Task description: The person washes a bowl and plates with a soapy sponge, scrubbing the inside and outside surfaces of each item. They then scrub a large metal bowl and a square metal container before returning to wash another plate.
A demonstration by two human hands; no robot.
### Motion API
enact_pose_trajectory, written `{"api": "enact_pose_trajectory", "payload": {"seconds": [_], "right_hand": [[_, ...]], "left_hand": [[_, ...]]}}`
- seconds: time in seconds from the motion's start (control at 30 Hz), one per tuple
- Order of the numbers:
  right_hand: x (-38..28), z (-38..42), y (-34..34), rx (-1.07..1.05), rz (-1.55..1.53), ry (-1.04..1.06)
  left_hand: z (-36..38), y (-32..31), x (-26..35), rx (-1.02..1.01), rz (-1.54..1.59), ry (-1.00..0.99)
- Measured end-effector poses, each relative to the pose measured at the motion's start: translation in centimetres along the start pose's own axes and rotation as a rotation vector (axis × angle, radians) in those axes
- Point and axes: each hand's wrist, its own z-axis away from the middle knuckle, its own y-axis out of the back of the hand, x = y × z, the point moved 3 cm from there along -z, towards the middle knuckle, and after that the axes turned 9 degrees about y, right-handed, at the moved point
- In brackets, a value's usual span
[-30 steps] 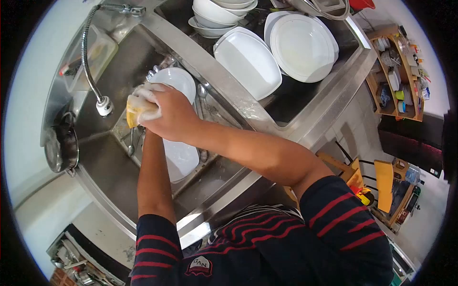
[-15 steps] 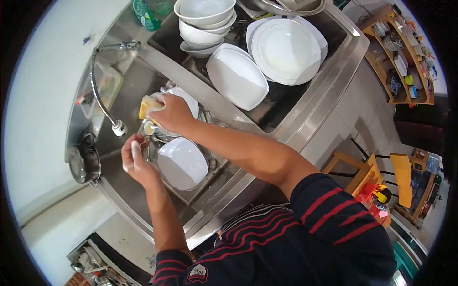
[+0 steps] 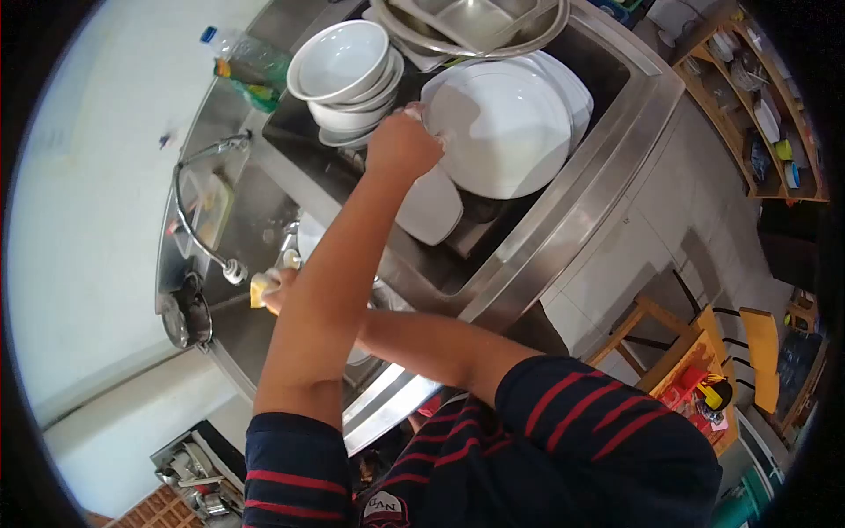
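Note:
My left hand (image 3: pixel 405 145) reaches across my right arm to the right-hand basin. Its fingers are curled beside the bowl stack (image 3: pixel 339 66) and the left edge of a round white plate (image 3: pixel 502 128); anything inside them is hidden. Below it lies a squarish white plate (image 3: pixel 429 207). Over the left basin, my right hand (image 3: pixel 280 289) grips a soapy yellow sponge (image 3: pixel 259 291), partly behind my left forearm. A white plate (image 3: pixel 310 236) and a small light cup (image 3: pixel 291 258) show near that hand.
A flexible faucet (image 3: pixel 199 238) hangs over the left basin, with a dark pot (image 3: pixel 187 315) beyond. A metal bowl (image 3: pixel 480 22) and plastic bottle (image 3: pixel 251 55) stand at the top. Wooden shelves (image 3: pixel 748 97) and a chair (image 3: pixel 759 352) are at the right.
My left hand has moved up and right to the right basin, crossing over my right arm. My right hand with the sponge is lower in view. The whole view has shifted.

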Motion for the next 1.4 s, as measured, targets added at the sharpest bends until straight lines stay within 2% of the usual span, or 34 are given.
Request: {"api": "enact_pose_trajectory", "payload": {"seconds": [0.07,0.1,0.17,0.2,0.23,0.3,0.43,0.5,0.63,0.7,0.77,0.9,0.97,1.0,1.07,1.1,1.17,1.4], "right_hand": [[1.4,0.2,-1.5,0.015,-0.375,-0.442],[1.1,0.3,-1.2,0.027,-0.378,-0.446],[-0.2,-0.4,0.2,-0.055,-0.01,-0.443],[-1.9,-0.6,3.1,-0.087,-0.056,-0.581],[-1.6,-0.6,2.5,-0.085,-0.064,-0.584],[-0.4,-0.5,0.7,-0.02,-0.239,-0.727],[-0.5,-0.7,0.4,-0.052,-0.285,-0.628],[-1.0,-1.0,0.8,-0.105,-0.286,-0.886],[-0.8,-0.5,0.1,-0.07,-0.312,-0.752],[-0.4,-0.2,-0.4,-0.052,-0.343,-0.72],[-0.2,0.0,-1.0,-0.042,-0.372,-0.687],[0.2,0.5,-1.8,-0.018,-0.43,-0.647],[0.1,0.6,-2.2,-0.003,-0.461,-0.632],[0.2,0.7,-2.4,0.004,-0.474,-0.624],[0.5,1.0,-2.7,0.02,-0.505,-0.609],[0.6,1.1,-2.8,0.028,-0.519,-0.601],[0.7,1.4,-3.0,0.041,-0.56,-0.578],[1.7,3.4,-4.6,0.15,-0.869,-0.433]], "left_hand": [[-1.8,-2.5,1.0,-0.078,-0.104,0.118],[-2.5,-3.5,1.2,-0.087,-0.11,0.111],[-3.5,-4.5,0.9,0.002,-0.227,0.146],[-3.6,-4.3,1.0,-0.006,-0.234,0.147],[-3.7,-4.0,1.1,0.007,-0.253,0.136],[-3.8,-3.5,1.8,0.017,-0.276,0.125],[-3.9,-2.9,2.2,0.004,-0.307,0.233],[-4.0,-2.9,1.6,-0.016,-0.287,0.247],[-4.5,-2.3,0.0,-0.043,-0.136,0.232],[-4.6,-2.1,-0.8,-0.085,-0.078,0.232],[-4.7,-2.0,-1.8,-0.098,0.08,0.127],[-4.7,-2.5,-3.3,-0.072,0.286,0.123],[-3.9,-2.4,-3.3,-0.243,0.588,0.267],[-3.9,-2.8,-3.6,-0.243,0.593,0.264],[-3.9,-4.5,-4.8,-0.303,0.959,0.376],[-3.5,-4.2,-4.6,-0.304,0.961,0.374],[-2.1,-4.1,-4.4,-0.444,1.158,0.524],[2.5,-1.1,-3.1,-0.465,1.17,0.615]]}}
